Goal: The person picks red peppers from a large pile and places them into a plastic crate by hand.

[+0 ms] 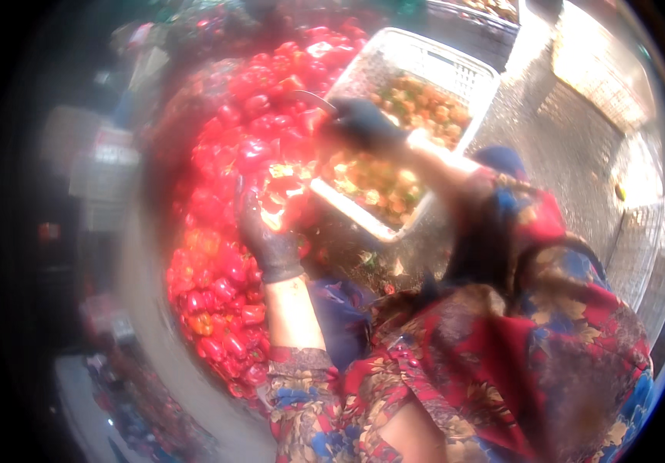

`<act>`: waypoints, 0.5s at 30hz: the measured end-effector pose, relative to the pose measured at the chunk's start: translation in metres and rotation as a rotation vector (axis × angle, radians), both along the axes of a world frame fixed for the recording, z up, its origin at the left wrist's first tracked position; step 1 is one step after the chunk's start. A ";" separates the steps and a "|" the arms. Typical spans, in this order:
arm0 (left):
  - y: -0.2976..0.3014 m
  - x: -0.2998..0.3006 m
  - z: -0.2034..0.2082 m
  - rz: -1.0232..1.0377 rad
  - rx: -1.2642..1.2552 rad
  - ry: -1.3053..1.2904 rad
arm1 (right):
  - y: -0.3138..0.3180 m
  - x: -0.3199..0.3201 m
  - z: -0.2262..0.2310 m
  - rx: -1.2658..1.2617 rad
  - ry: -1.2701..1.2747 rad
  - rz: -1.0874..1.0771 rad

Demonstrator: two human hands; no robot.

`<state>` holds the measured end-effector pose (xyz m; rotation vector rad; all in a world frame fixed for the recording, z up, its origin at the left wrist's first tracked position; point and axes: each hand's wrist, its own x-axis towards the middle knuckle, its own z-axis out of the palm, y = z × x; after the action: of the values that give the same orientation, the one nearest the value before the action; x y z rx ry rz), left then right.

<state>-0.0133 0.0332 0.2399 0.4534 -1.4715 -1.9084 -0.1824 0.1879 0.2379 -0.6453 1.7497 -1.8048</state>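
My left hand (pixel 264 241), in a dark glove, is closed around a red bell pepper (pixel 285 193); the pepper looks cut open, with pale inner flesh in bright sun. In my right hand (pixel 367 125), also dark-gloved, is a small knife (pixel 313 98) with a thin curved blade pointing up and left, apart from the held pepper. My right hand is over the left side of a white plastic crate (pixel 359 214). Inside the crate lie many pale orange and green pieces that look like pepper cores (pixel 421 108). A large heap of red peppers (pixel 228 289) spreads left of and beyond my left hand.
Scraps (pixel 390 266) lie on the wet ground just below the white crate. At the far right are more pale crates (pixel 599 65), and a dark crate (pixel 475 31) stands beyond. A pale curved edge (pixel 151 285) borders the pepper heap on the left. Glare blurs parts.
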 end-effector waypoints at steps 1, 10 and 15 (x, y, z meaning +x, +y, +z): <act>-0.015 0.006 -0.008 -0.006 0.074 0.041 | -0.009 0.009 -0.001 -0.040 -0.029 -0.007; -0.089 0.168 0.022 0.944 -1.353 -0.736 | -0.150 0.134 -0.094 -0.362 0.537 0.362; -0.089 0.353 0.001 1.136 -0.688 -0.620 | -0.152 0.197 -0.052 -0.304 -0.729 0.720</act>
<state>0.3401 -0.0557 0.2410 1.2516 -1.5667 -0.3406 0.0141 0.0361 0.1862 -0.5341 0.6480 -1.4996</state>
